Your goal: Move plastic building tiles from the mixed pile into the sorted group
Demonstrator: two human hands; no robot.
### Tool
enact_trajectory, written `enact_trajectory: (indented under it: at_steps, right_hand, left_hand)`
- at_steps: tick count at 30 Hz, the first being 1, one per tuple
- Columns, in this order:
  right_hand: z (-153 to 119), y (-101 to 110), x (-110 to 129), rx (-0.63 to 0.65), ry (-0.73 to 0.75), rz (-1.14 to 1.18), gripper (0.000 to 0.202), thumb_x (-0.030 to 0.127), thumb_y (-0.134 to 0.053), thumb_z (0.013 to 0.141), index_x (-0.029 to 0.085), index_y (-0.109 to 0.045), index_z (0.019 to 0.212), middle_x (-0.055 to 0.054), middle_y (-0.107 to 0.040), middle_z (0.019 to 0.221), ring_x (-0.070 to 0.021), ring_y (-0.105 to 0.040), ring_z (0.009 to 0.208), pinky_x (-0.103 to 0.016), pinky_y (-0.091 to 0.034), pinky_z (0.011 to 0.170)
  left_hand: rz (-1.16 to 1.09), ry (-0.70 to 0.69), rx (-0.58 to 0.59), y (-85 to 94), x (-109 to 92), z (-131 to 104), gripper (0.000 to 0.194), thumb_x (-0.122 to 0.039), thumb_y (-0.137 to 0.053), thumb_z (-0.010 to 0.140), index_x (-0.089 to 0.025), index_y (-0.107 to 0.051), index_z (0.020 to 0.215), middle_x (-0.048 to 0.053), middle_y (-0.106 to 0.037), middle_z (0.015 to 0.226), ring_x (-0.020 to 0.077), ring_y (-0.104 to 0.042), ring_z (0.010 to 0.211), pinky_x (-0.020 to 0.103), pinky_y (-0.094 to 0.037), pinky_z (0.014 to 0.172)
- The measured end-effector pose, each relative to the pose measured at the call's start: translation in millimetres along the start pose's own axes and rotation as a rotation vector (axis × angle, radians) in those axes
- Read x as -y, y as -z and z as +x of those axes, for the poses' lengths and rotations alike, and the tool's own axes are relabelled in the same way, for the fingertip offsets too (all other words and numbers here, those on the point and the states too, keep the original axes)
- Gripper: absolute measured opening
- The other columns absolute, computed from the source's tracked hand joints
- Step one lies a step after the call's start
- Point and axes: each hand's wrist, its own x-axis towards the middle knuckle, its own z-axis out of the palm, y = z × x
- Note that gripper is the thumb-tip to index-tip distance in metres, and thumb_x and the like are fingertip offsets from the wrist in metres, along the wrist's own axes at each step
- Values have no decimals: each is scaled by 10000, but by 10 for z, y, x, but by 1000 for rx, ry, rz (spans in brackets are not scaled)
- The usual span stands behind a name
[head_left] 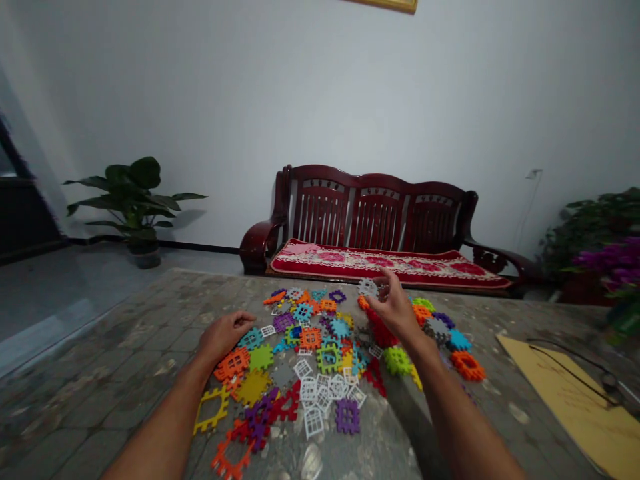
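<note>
My right hand [393, 303] is raised over the back right of a spread of colourful plastic pieces, its thumb and fingers closed round a light grey toothed piece [368, 287]. Below it lies a red piece [383, 328]. At the left edge of the spread my left hand [227, 333] rests with curled fingers, beside a teal piece [251, 338] and an orange piece [233, 364]; whether it holds anything is hidden. White window-shaped pieces [314, 421] lie in a loose heap at the front middle, next to a purple square piece [347, 416].
The stone-patterned table [165, 320] bears a yellow-brown board [570, 400] with a dark cord [575, 373] at the right. Behind the table stands a wooden bench [377, 213] with a red cloth. Potted plants [135, 193] stand to the left and right.
</note>
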Motion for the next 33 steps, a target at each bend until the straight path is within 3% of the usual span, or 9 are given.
enact_trajectory:
  at_steps: [7,12,23,33]
  right_hand:
    - [404,367,-845,-21,-145,-100,787,327,-665,698,168,-380,1414,-76,-631,1053,-167,-585,759,-319,-499,729]
    - [553,428,-1206,-3,-159,-121,813,290,-683,695,173,-366,1434,-76,-635,1059,-162,-591,770,-314,-501,742]
    - [715,351,-1446,94,-147,-58,844,260,-728,653,190,-374,1416,-41,-634,998,-169,-603,802,-316,-513,759]
    - [758,369,-1443,167,-180,-49,811,204,-748,629,198,-454,1386,-58,-686,1024,-168,-655,790,-316,-534,751]
  left_hand:
    - [8,-4,11,21,-25,5,294,-417,-550,766,-249,-725,932,-3,-748,819,194,-671,775,240,-437,642]
    - [-12,-26,6,-12,46,57,294,-408,-542,774,-248,-724,939,1,-758,849,193,-681,814,234,-456,680]
    - [-21,-33,12,-25,80,78,352,-444,-525,767,-235,-737,955,15,-768,897,215,-695,855,249,-471,713]
    - [-22,-23,-16,-34,90,91,331,-441,-541,758,-240,-741,929,5,-760,851,197,-683,805,236,-446,660]
